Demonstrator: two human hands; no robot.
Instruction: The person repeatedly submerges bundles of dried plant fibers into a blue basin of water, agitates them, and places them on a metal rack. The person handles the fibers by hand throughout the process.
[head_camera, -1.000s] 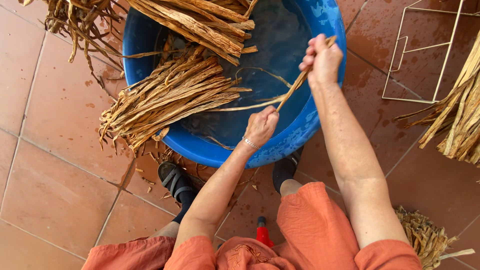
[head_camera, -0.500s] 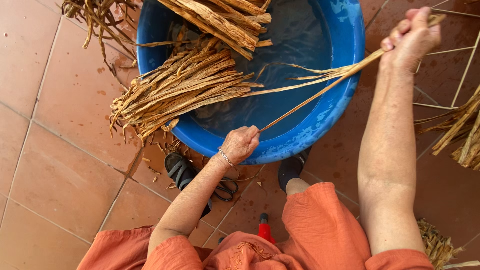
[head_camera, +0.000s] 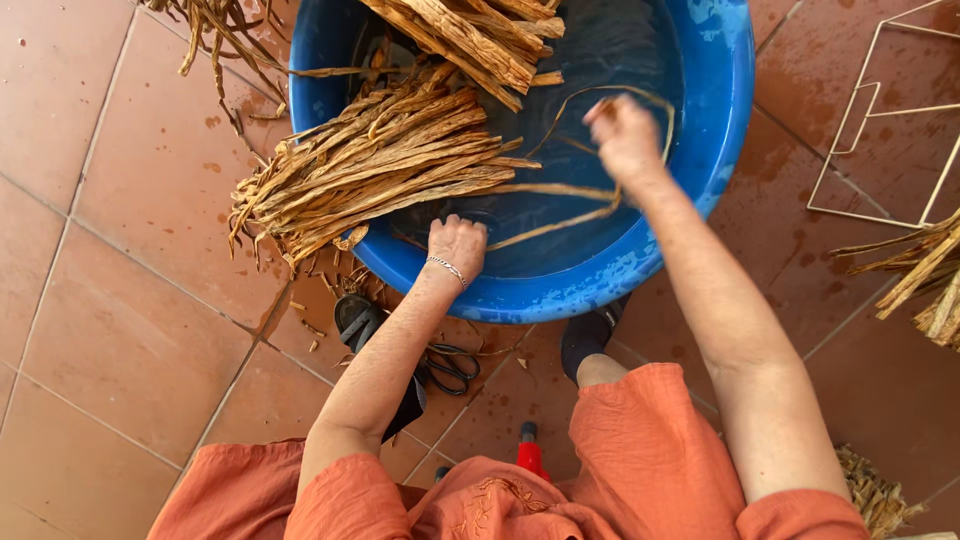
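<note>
Bundle: I see dried leaf strips (head_camera: 380, 165) lying across the blue tub (head_camera: 720, 150) rim, left.
Left hand (head_camera: 457, 243): curled, pinning the long strip (head_camera: 560, 215).
Right hand (head_camera: 625, 135): blurred (pinching, I think), looping the strip's far end.

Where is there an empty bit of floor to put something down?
The tiled floor is bare on the left, below the dry strip bundle and left of the scissors. Another bare patch lies between the blue tub and the wire frame. It is crowded inside the tub, where the left hand and right hand work a long strip.
</note>
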